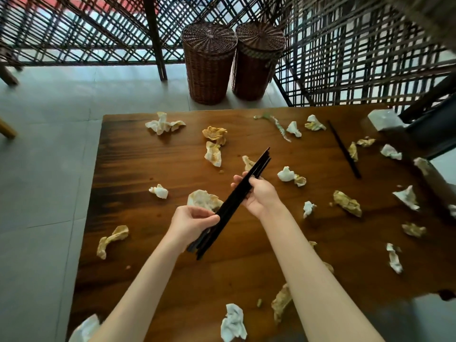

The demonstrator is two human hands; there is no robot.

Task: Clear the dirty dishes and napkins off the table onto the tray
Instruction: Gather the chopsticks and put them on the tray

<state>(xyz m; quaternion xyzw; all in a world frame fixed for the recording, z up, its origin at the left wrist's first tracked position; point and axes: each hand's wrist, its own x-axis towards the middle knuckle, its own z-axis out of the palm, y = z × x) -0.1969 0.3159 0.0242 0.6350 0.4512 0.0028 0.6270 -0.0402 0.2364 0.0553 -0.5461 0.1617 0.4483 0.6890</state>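
No text, label, brand, number or sign can be read anywhere in the view.
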